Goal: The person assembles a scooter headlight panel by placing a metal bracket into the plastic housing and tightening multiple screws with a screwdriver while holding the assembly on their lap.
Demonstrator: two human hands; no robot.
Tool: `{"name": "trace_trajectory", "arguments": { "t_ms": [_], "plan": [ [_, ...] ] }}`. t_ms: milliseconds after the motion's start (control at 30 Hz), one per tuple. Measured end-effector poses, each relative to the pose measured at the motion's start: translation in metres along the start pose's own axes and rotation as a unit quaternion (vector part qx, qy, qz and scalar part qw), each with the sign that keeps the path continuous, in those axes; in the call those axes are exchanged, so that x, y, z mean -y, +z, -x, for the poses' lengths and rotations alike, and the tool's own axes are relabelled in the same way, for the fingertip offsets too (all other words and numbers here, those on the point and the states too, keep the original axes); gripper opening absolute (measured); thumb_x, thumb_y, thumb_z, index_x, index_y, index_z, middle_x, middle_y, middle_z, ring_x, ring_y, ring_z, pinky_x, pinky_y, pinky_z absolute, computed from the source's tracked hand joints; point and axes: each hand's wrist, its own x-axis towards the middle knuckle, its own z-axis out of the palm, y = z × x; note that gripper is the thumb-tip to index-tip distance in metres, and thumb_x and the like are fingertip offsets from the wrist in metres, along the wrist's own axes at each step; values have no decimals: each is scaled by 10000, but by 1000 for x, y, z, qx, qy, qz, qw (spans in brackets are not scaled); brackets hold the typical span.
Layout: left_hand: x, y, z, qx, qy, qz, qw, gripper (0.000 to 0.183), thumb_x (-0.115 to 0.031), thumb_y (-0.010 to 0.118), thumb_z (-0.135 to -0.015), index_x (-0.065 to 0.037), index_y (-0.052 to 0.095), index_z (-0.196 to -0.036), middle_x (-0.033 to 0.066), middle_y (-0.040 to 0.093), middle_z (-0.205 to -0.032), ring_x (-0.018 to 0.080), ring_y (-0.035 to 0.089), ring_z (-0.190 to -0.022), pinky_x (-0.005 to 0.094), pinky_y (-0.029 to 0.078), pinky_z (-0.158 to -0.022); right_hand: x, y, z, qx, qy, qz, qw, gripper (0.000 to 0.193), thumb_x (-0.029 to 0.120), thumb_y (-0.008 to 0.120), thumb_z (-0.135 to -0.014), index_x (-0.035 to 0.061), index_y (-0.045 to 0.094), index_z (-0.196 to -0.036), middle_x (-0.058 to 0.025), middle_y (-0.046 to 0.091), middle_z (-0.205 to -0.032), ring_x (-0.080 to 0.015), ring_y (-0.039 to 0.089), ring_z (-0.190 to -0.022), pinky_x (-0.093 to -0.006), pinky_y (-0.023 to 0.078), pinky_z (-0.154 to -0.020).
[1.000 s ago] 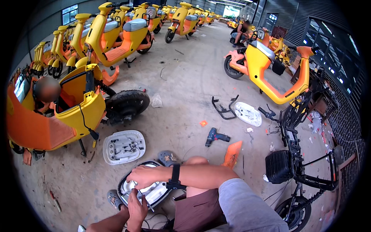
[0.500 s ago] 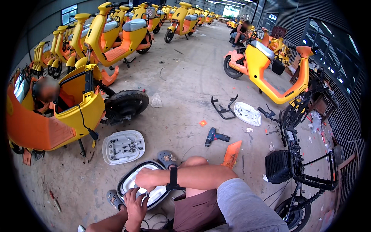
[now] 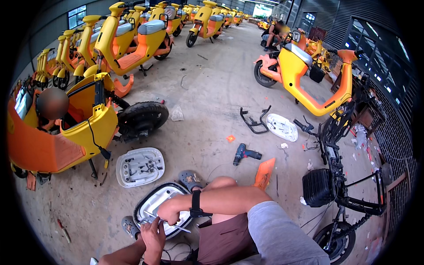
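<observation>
Low in front of me lies a white shell with a dark rim (image 3: 145,198), hollow side up, between my feet. Over it my right hand (image 3: 169,209) is closed, with a dark band on the wrist. My left hand (image 3: 153,235) is pinched closed just below and to the left, nearly touching it. A thin silvery metal rod (image 3: 182,229) runs slantwise through both hands, one end sticking out to the right above the shell's edge. Its middle and the fingers' exact hold are partly hidden.
A white tray-like shell (image 3: 128,176) holds small bolts. Ahead lie a cordless drill (image 3: 245,153), an orange panel (image 3: 265,173), a black bracket (image 3: 255,126) and another white shell (image 3: 282,128). A tipped scooter (image 3: 66,145) stands left, a bare frame (image 3: 333,176) right. Two other people are nearby.
My right hand has shifted slightly right and down, nearer my left hand. The silvery rod, not visible before, now shows across the hands. More of the shell's inside is uncovered.
</observation>
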Motion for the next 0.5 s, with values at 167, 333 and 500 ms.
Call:
{"name": "trace_trajectory", "arguments": {
  "t_ms": [167, 333, 500],
  "plan": [
    [-11, -5, 0, 28, 25, 85, 996, 482, -119, 719, -776, 31, 571, -1209, 216, 631, -1038, 395, 587, -940, 463, 449, -848, -4, 0, -7, 32, -33, -38, 998, 165, 153, 617, -722, 61, 746, -769, -61, 725, -771, -219, 638, -670, -376, 479, -578],
    [11, 13, 11, 56, -33, 103, 993, 554, -108, 724, -784, 51, 506, -1268, 238, 622, -1126, 415, 587, -1045, 471, 446, -898, 0, -19, 10, -148, -71, -19, 986, 169, 98, 605, -650, 42, 739, -738, -160, 696, -728, -324, 651, -683, -461, 497, -618],
    [12, 11, 2, 51, 38, 113, 992, 211, -113, 736, -780, -30, 682, -966, 149, 646, -1148, 346, 601, -1064, 451, 443, -877, -10, -17, 15, -287, -46, -23, 957, 182, 145, 717, -613, 42, 748, -761, -163, 714, -791, -354, 693, -795, -438, 556, -715]
  ]
}}
